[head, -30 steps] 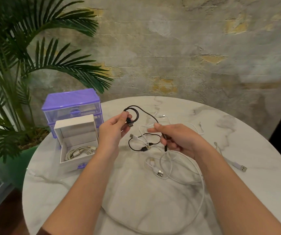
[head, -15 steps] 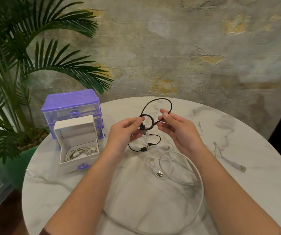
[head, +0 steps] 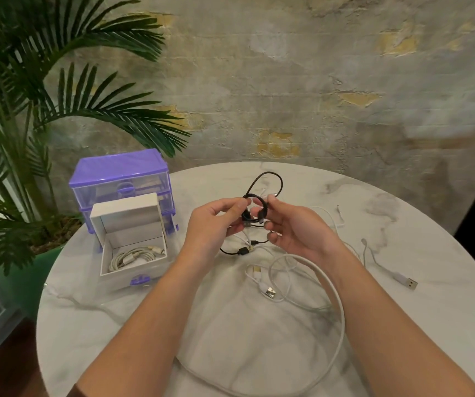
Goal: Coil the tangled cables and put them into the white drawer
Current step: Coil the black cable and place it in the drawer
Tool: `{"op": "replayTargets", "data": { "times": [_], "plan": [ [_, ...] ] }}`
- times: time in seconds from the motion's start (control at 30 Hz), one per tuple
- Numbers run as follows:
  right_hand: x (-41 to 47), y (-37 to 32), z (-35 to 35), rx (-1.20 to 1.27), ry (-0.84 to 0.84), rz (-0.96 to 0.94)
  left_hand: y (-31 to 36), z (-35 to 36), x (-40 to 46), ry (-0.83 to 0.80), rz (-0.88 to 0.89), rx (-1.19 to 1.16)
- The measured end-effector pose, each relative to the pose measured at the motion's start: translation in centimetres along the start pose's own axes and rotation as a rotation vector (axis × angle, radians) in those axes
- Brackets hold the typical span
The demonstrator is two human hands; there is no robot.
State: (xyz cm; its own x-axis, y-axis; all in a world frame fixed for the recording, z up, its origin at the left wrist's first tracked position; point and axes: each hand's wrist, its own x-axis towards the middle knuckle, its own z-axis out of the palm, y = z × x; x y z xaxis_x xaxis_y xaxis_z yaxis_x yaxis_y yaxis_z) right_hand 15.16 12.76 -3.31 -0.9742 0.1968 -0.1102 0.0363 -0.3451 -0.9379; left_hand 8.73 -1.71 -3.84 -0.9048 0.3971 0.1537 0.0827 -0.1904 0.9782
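I am holding the black cable (head: 265, 193) above the worktop (head: 431, 325) between both hands. My left hand (head: 216, 224) is pinching the gathered loops at the crossing point, with one plug hanging just below the fingers. My right hand (head: 296, 227) is pinching the opposite side of the same bundle. Both grips are therefore closed on the black cable.

Change over the last second: my right hand has been moving in from a position well apart from my left, and the loose run of cable has been shortening into one further loop standing above the fingers. Judgement: the coil is nearly complete, with only the final turn left to seat.

The white drawer (head: 133, 270) is sitting open at my left, in front of the purple drawer unit (head: 118, 179), and is already containing one coiled white cable (head: 133, 256). Remaining on the worktop are a second black cable (head: 239, 251), a thick white cable (head: 336, 305) and a thin white cable with a USB plug (head: 402, 282), all uncoiled. Judgement: the task is at an early-to-middle stage.
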Motion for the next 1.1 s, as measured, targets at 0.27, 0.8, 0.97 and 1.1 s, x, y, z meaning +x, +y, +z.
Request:
{"op": "replayTargets", "data": {
  "times": [0.27, 0.8, 0.97, 1.1],
  "plan": [
    [-0.5, 0.3, 1.5, -0.203, 0.064, -0.170, -0.3, -0.1, 0.4, 0.070, 0.044, 0.008],
    [-0.4, 0.6, -0.6, -1.217, 0.532, -0.096, 0.4, -1.8, 1.4, 0.255, 0.070, -0.261],
    [-0.3, 0.6, -0.3, -1.329, 0.444, -0.186, 0.3, -1.7, 1.5, 0.294, 0.106, -0.220],
    [-0.1, 0.8, 0.8, -1.242, 0.326, -0.277, 0.0, -1.3, 1.1, 0.279, 0.107, -0.180]
  ]
}}
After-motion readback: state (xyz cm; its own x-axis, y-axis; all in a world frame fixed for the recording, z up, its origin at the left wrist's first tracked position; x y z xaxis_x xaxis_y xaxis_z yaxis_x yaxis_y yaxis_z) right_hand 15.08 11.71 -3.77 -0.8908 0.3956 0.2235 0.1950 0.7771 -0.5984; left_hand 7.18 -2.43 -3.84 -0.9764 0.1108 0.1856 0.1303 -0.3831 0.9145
